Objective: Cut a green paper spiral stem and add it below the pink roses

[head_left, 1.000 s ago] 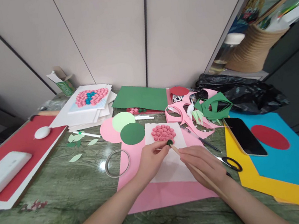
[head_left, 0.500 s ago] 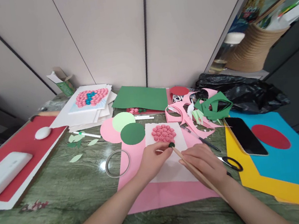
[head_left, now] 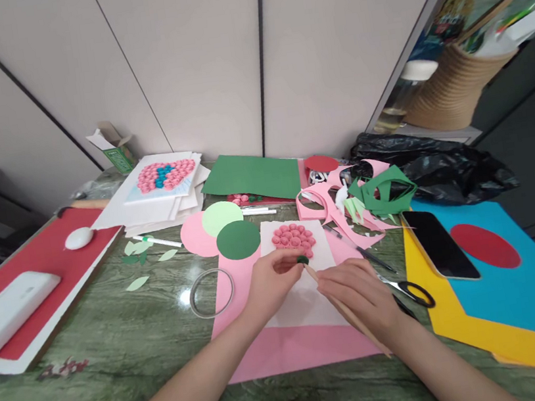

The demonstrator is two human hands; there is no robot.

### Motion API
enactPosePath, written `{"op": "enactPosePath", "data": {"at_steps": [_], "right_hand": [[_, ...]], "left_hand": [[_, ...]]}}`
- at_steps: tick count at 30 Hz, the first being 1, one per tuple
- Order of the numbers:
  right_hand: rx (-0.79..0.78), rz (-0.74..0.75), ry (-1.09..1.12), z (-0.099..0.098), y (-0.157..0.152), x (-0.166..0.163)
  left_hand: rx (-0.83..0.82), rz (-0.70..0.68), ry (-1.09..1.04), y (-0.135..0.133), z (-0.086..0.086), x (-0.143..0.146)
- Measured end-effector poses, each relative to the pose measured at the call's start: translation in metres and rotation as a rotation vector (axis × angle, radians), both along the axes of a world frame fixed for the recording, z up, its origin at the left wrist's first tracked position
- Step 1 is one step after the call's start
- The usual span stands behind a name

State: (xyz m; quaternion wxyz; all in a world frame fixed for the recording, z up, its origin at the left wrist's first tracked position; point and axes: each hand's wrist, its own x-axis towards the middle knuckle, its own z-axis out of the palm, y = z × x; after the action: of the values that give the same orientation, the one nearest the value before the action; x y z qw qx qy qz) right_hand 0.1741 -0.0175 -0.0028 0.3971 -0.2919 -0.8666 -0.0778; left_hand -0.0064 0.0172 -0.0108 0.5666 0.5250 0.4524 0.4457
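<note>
My left hand (head_left: 273, 281) pinches a small dark green paper roll (head_left: 302, 260) just below a cluster of pink paper rolls (head_left: 293, 237) glued on a white card (head_left: 306, 298). My right hand (head_left: 358, 295) grips a thin wooden stick (head_left: 347, 312) whose tip meets the green roll. The white card lies on a pink sheet (head_left: 288, 350) on the green marble table (head_left: 118, 341).
A tape ring (head_left: 211, 292) lies left of the pink sheet. Paper circles (head_left: 238, 239), pens, scissors (head_left: 404, 291), a phone (head_left: 437, 243) on blue and yellow sheets (head_left: 525, 297), green paper (head_left: 254, 174), scraps, a mouse (head_left: 78, 238) and a white keyboard (head_left: 5, 314) lie around.
The hands shifted slightly; the stick now lies flatter in my right hand, and the green roll stays pinched at its tip.
</note>
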Motion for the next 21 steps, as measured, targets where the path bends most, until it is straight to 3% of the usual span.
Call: {"op": "enactPosePath", "data": {"at_steps": [9,15,18,21], "right_hand": [[0.087,-0.056,-0.089,-0.002,0.0,-0.002],[0.09,-0.071,0.065,0.005,-0.003,0.0],[-0.049,-0.126,0.188,0.001,-0.003,0.001],[-0.369,-0.2,0.267,-0.005,0.0,-0.004]], "left_hand": [[-0.081,0.019,-0.005,0.002,0.0,0.002],[-0.176,0.02,-0.098,0.002,-0.001,0.001],[-0.254,-0.031,-0.234,0.002,-0.004,0.0],[-0.287,-0.086,-0.31,0.0,-0.005,0.001]]}}
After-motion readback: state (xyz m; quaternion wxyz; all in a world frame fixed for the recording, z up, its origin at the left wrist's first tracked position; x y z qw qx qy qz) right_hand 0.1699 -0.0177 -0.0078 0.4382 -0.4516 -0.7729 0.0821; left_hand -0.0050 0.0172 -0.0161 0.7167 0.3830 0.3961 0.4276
